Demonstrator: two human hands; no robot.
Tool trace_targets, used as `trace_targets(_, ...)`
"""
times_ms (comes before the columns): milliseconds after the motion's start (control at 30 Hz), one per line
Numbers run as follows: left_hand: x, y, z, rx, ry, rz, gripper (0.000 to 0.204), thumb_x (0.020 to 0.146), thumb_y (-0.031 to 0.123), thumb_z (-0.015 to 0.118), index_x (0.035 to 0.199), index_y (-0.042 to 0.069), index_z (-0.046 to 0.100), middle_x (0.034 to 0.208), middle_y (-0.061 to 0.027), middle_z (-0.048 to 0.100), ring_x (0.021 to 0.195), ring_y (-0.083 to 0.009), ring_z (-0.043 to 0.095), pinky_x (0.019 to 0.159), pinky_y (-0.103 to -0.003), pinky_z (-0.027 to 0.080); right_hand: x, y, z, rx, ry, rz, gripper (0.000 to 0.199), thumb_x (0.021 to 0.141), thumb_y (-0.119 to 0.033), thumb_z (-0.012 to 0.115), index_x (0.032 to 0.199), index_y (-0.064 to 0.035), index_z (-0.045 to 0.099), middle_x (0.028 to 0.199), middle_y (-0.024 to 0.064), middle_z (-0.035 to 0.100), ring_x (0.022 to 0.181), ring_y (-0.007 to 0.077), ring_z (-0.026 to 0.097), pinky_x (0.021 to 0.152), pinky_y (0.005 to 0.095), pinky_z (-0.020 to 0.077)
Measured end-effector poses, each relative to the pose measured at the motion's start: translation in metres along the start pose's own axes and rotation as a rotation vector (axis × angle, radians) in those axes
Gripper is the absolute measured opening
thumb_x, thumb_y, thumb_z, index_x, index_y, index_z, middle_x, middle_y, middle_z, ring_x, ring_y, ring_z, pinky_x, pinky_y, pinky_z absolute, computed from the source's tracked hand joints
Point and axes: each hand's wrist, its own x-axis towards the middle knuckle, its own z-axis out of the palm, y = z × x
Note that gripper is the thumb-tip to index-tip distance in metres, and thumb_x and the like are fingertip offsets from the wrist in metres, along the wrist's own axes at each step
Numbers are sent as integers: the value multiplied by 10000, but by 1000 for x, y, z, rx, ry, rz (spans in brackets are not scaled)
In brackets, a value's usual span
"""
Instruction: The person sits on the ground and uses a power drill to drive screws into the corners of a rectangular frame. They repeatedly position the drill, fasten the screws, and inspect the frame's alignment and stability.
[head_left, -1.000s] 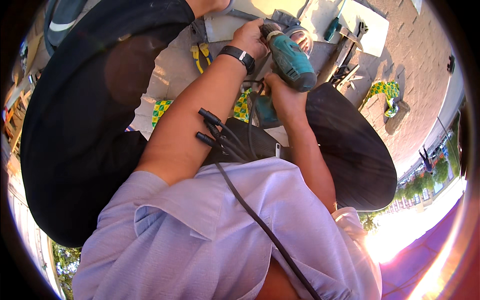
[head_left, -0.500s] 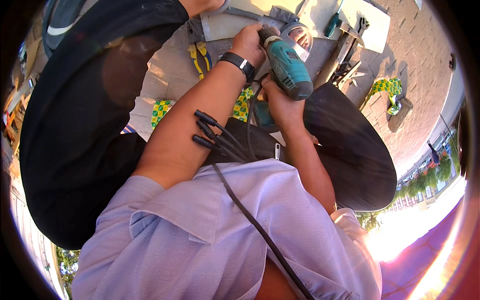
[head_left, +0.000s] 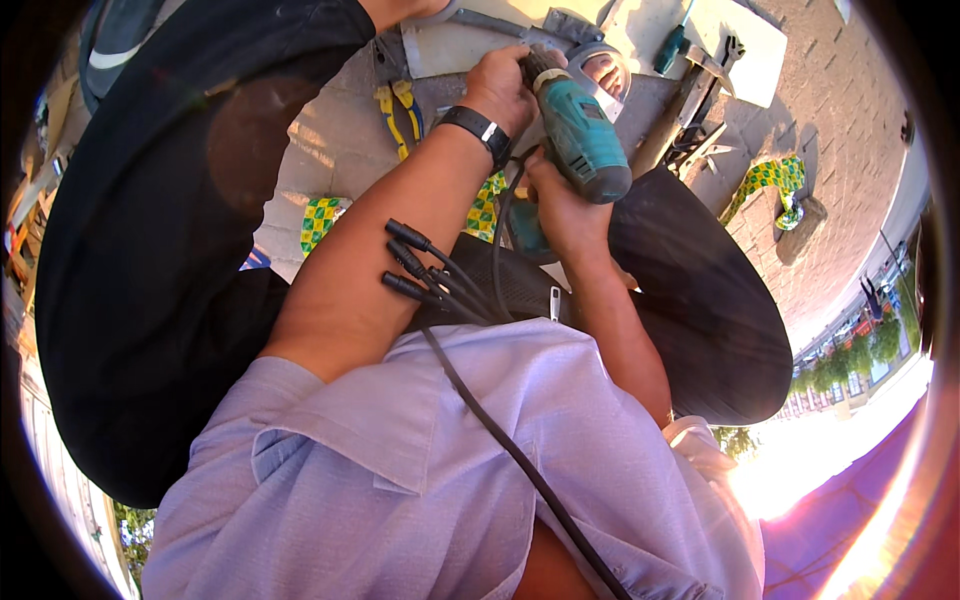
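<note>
A teal cordless drill [head_left: 582, 135] lies across the space between my knees, its dark chuck pointing away and a little left. My right hand [head_left: 568, 205] is wrapped around its grip, and the teal lower end of the handle shows below the hand. At the front, my left hand [head_left: 500, 88] is closed with its fingertips against the chuck [head_left: 541, 68]; its other fingers are partly hidden. A bit in the chuck cannot be made out. Several black cable plugs [head_left: 408, 262] hang over my left forearm.
Yellow-and-blue pliers [head_left: 401, 112] lie left of my left hand. Beyond the drill are a shiny rounded clear-rimmed object [head_left: 606, 76], a green-handled screwdriver [head_left: 669, 48], a hammer [head_left: 690, 95] and a wrench [head_left: 731, 50]. A green-yellow patterned strip [head_left: 770, 178] lies on the brick paving at right.
The drill and both hands have shifted only very slightly, with the drill's rear end a touch to the right. The hold of both hands looks the same.
</note>
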Motion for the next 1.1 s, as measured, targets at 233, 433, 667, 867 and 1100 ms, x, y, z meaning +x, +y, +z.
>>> trace_targets(233,-5,0,15,-126,-32,7,219,1050,153,451,1105,-17,577,1041,-215,683,936,-338,687,890,-469,586,1,-12,1,-10,10,24,384,825,-47,714,1197,-2,630,961,59,703,859,138,663,793,326,555)
trace_targets(433,1,2,7,-80,-72,8,186,1049,142,465,1083,-8,570,1036,-199,666,957,-329,676,875,-476,590,2,-20,4,74,9,63,357,826,-16,688,1175,-12,610,882,42,662,770,126,641,675,310,542)
trace_targets(667,5,2,2,-110,-88,13,156,1026,117,498,1072,-10,578,1017,-183,665,960,-323,680,854,-475,593,4,-21,4,102,-11,99,366,817,-3,689,1171,-6,595,891,43,664,747,118,634,658,303,540)
trace_targets(867,5,3,3,-144,-61,17,130,1010,92,520,1058,-9,587,1020,-180,666,964,-324,682,863,-473,589,6,-16,4,107,-19,96,411,810,3,693,1207,-5,589,918,44,667,757,117,639,666,303,545)
trace_targets(1100,7,3,2,-135,-68,18,149,1009,98,515,1070,-13,593,1019,-176,672,964,-318,683,883,-471,582,8,-8,3,116,-13,73,468,803,6,704,1254,-4,582,985,54,678,805,122,655,704,294,552)
